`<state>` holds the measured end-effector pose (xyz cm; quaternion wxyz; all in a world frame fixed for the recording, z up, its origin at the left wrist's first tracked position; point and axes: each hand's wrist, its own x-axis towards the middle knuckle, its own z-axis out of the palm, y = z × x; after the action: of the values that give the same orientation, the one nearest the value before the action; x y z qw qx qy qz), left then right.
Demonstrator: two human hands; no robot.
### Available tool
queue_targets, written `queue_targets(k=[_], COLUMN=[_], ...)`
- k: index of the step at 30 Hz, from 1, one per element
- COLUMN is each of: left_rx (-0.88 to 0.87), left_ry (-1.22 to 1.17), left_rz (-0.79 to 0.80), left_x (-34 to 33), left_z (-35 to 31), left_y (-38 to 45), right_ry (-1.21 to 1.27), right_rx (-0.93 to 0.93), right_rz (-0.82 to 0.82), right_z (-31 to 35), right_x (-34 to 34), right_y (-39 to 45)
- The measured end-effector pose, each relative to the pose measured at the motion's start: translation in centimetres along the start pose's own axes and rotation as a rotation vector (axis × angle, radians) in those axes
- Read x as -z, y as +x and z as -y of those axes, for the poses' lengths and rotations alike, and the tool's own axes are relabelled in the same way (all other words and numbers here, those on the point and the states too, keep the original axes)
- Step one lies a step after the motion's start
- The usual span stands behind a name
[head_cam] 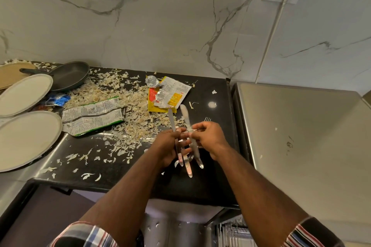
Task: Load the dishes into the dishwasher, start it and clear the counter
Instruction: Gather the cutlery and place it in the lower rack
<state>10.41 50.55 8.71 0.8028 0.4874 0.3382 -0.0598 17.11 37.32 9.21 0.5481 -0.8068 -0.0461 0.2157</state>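
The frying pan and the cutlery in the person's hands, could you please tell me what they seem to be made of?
Frying pan: probably metal with a dark non-stick coating; matte grey-black inside, no shine.
Cutlery: apparently stainless steel; bright, mirror-like blades and handles. The left hand grips the bunch, and the right hand pinches one piece.

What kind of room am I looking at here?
Most likely a home kitchen: a black stone counter against a marble-look wall, a frying pan, steel plates, and cutlery in both hands.
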Motion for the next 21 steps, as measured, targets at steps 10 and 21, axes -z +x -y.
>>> queue_targets(k=[10,21], left_rx=[-0.007,-0.004], left_ry=[0.063,0.057], left_rz=[-0.111,-0.102], left_x=[1.7,2.9], left_z=[0.8,1.1], left_y=[0.0,-0.4], right_ry=[-0.700,-0.675], right_rx=[-0.135,-0.167], right_rz=[-0.103,-0.171], right_z=[-2.0,-1.6], right_x=[-1.2,-2.1], right_y=[1.1,1.6])
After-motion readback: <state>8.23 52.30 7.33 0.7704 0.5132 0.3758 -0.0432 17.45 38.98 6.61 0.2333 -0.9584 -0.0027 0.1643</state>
